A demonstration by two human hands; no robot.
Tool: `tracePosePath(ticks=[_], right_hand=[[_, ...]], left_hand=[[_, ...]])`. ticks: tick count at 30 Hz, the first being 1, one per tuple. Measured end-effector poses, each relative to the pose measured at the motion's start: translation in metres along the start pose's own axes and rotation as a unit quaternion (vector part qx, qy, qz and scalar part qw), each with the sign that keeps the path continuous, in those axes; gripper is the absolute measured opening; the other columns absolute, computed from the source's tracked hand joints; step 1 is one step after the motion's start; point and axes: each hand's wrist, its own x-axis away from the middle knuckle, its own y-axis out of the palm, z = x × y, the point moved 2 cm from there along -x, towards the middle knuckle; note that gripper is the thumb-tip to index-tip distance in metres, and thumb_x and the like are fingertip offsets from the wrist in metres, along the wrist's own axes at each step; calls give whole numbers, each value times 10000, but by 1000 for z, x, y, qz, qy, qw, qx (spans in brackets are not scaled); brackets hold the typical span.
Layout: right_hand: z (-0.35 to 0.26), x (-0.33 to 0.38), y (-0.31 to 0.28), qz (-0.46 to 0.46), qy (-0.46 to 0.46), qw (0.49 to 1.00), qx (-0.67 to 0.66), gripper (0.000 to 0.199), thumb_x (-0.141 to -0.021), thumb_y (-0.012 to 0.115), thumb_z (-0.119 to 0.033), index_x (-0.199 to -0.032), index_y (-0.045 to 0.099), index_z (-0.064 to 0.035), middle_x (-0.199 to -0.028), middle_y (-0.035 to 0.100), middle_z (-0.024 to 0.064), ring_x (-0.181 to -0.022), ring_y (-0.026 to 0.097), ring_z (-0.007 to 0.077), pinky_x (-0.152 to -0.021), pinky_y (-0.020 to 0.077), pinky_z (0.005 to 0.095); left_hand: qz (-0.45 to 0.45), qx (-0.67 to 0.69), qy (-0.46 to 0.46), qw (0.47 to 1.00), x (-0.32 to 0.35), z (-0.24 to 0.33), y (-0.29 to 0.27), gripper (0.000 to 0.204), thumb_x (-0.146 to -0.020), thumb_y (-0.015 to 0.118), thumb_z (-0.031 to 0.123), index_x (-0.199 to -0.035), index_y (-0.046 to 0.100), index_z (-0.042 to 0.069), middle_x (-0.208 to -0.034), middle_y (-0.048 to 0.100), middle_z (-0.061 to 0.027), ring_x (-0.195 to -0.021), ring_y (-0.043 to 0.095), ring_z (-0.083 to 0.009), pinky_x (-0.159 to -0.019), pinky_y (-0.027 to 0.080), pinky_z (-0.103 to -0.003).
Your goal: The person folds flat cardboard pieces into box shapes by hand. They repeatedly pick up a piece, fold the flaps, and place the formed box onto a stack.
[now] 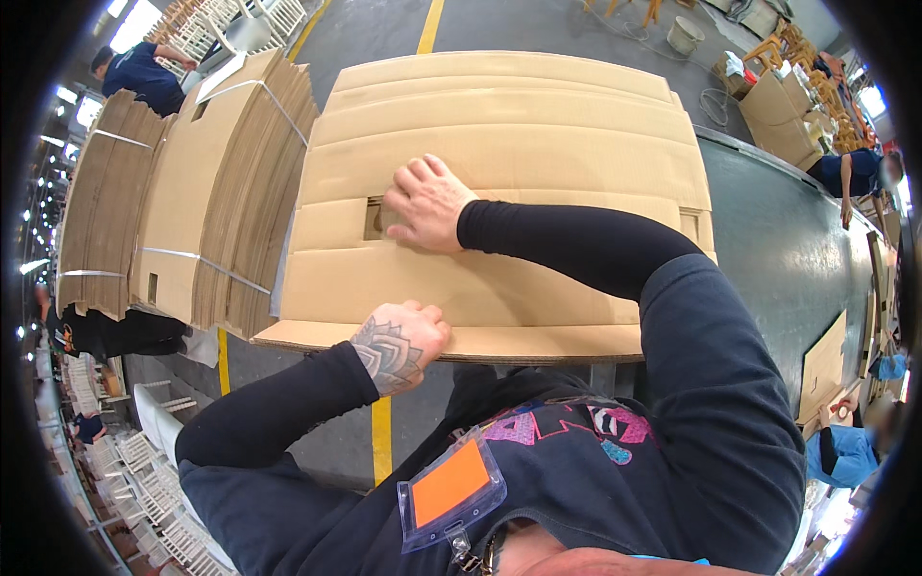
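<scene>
Clipped to your dark sweatshirt, nearest the lens, hangs a clear plastic badge holder (449,492) with a flat orange card inside. Just beyond it your left hand (400,344) (tattooed across the back) is curled shut on the near edge of the top cardboard sheet (538,163), fingers wrapped over the rim and pressed to the board. That sheet is matte brown corrugated board, flat and broad, creased in long parallel fold lines, and it lies on top of a stack of like sheets directly in front of you, its near edge over the yellow floor line (382,437). Your right hand (427,204) lies further up the same sheet, palm down, fingers bent and close together; the fingertips dip into a small rectangular cut-out (374,219) on the left side of the board, touching its edge. A matching slot (689,224) sits near the right edge, well apart from either hand. To your left stand thick bundles of flattened cartons (206,182), bound with pale straps, their layered edges showing. Underneath is smooth grey concrete. White slatted frames (158,480) crowd the lower left. Farther off, other people in dark blue shirts (144,77) work among more cardboard.
</scene>
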Motion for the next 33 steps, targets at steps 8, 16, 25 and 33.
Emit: tracePosePath(ticks=[8,16,25,33], right_hand=[[-1,1,5,13,-66,997,30,370,-863,594,-291,-1200,608,-140,-1208,558,109,-1308,456,296,-1185,222,602],[32,-11,-8,120,25,985,-121,450,-827,745,-282,-1216,592,-115,-1196,589,127,-1217,529,337,-1068,415,493],[224,-20,-93,-308,320,893,65,865,-676,813,-631,-1227,647,14,-1198,671,200,-1146,623,362,-957,510,435],[251,-24,-118,-396,328,839,-178,847,-624,926,-491,-1222,628,30,-1104,728,151,-1047,691,282,-912,542,357]], left_hand=[[26,58,120,991,-15,-33,-88,255,-545,671,57,-789,620,3,-799,651,-190,-744,679,-392,-653,543,-467],[-47,77,177,980,-19,-44,-34,292,-640,695,135,-886,631,-10,-864,660,-199,-787,688,-399,-683,562,-444],[-42,62,186,980,-36,-41,-21,245,-707,676,149,-880,655,-23,-895,667,-217,-778,701,-378,-642,568,-431],[-31,43,165,985,-41,-30,13,287,-738,693,193,-926,639,-16,-924,640,-199,-881,689,-341,-729,567,-424]])
